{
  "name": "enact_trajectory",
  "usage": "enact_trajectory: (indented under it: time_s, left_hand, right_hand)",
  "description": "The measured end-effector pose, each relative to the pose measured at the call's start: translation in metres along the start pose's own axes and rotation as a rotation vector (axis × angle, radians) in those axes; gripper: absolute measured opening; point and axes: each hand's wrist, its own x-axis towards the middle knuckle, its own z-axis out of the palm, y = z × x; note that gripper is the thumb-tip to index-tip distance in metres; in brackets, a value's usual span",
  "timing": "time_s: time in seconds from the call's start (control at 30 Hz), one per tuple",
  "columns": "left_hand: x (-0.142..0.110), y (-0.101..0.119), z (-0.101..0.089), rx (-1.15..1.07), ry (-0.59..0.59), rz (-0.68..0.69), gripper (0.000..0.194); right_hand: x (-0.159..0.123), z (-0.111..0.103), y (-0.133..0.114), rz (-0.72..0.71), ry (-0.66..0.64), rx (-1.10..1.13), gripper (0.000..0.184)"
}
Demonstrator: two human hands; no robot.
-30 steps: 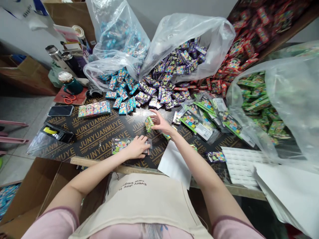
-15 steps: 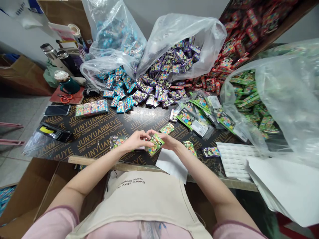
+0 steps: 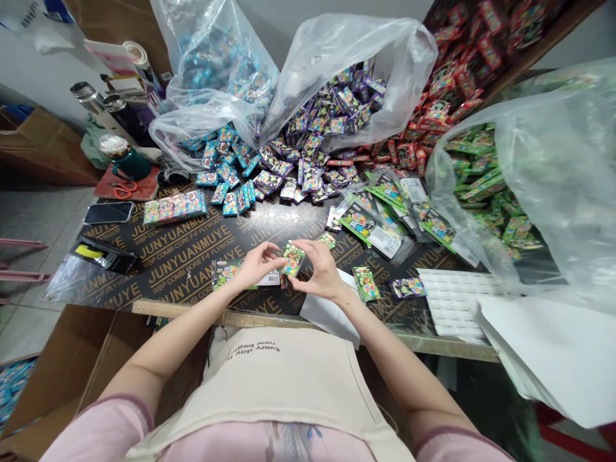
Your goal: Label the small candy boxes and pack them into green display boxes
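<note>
Between my hands, just above the table's front part, is a small green candy packet [image 3: 293, 258] with its printed face up. My right hand [image 3: 319, 268] grips its right side between thumb and fingers. The thumb and fingers of my left hand [image 3: 260, 265] pinch at its left edge. Under and beside my left hand lies a flat printed pouch [image 3: 226, 273] with a barcode label. Another green packet [image 3: 328, 240] lies partly hidden behind my right hand. To the right are a green packet [image 3: 366, 283] and a purple packet [image 3: 407, 287].
Purple packets [image 3: 312, 183] and blue packets [image 3: 226, 173] are heaped at the back, below open plastic bags. Flat pouches [image 3: 370, 228] overlap at right of centre. A white label sheet [image 3: 450, 301] and paper [image 3: 543, 359] lie right. Left stand a phone [image 3: 109, 213] and tape dispenser [image 3: 103, 253].
The green packet has turned more upright and shifted slightly up and left. My right hand has opened out from beneath it and now grips its right side.
</note>
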Motion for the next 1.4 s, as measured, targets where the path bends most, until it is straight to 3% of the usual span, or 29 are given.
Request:
enact_trajectory:
  time_s: [0.07, 0.13, 0.23, 0.33, 0.4, 0.47, 0.6, 0.7, 0.83, 0.9, 0.97, 1.07, 1.2, 1.3, 1.4]
  left_hand:
    - [-0.009, -0.009, -0.006, 0.371, -0.065, 0.198, 0.079]
    - [-0.015, -0.019, -0.009, 0.679, -0.216, 0.333, 0.095]
    - [-0.017, -0.031, -0.005, 0.906, -0.335, 0.386, 0.079]
    - [-0.013, -0.039, 0.001, 0.946, -0.312, 0.394, 0.053]
    - [-0.011, -0.041, 0.003, 0.944, -0.299, 0.398, 0.049]
    - [-0.012, -0.041, 0.002, 0.930, -0.301, 0.400, 0.059]
    - [-0.018, -0.043, -0.003, 0.906, -0.228, 0.341, 0.108]
    - [-0.022, -0.048, -0.003, 0.858, -0.151, 0.281, 0.110]
    - [-0.022, -0.049, -0.003, 0.746, -0.136, 0.331, 0.110]
    - [-0.018, -0.044, -0.006, 0.694, -0.073, 0.314, 0.106]
    - [-0.012, -0.037, -0.010, 0.598, 0.111, 0.231, 0.100]
    - [-0.003, -0.028, -0.012, 0.279, 0.418, 0.112, 0.078]
    - [0.001, -0.015, 0.011, -0.346, 0.528, 0.060, 0.037]
    - [-0.006, 0.000, 0.033, -0.803, 0.596, -0.012, 0.034]
    - [-0.012, 0.015, 0.039, -1.059, 0.572, -0.152, 0.037]
  right_hand:
    - [-0.013, 0.009, 0.010, 0.057, -0.004, -0.061, 0.073]
    - [-0.026, 0.016, 0.019, 0.088, -0.041, -0.114, 0.070]
    - [-0.038, 0.020, 0.024, 0.111, -0.124, -0.179, 0.069]
    - [-0.040, 0.017, 0.022, 0.129, -0.209, -0.235, 0.070]
    - [-0.039, 0.015, 0.020, 0.126, -0.231, -0.235, 0.070]
    - [-0.037, 0.015, 0.017, 0.113, -0.221, -0.217, 0.070]
    - [-0.029, 0.023, 0.009, 0.112, -0.213, -0.254, 0.071]
    - [-0.022, 0.030, 0.004, 0.067, -0.307, -0.217, 0.075]
    - [-0.011, 0.036, 0.009, -0.055, -0.401, -0.010, 0.077]
    - [-0.004, 0.037, 0.014, -0.074, -0.352, 0.155, 0.077]
    - [0.003, 0.040, 0.016, 0.061, -0.140, 0.346, 0.078]
    - [0.015, 0.047, 0.004, 0.471, 0.241, 0.689, 0.090]
    - [0.037, 0.053, -0.026, 0.820, 0.456, 1.096, 0.066]
    - [0.051, 0.047, -0.041, 0.860, 0.546, 1.167, 0.052]
    - [0.052, 0.037, -0.048, 0.774, 0.455, 1.190, 0.050]
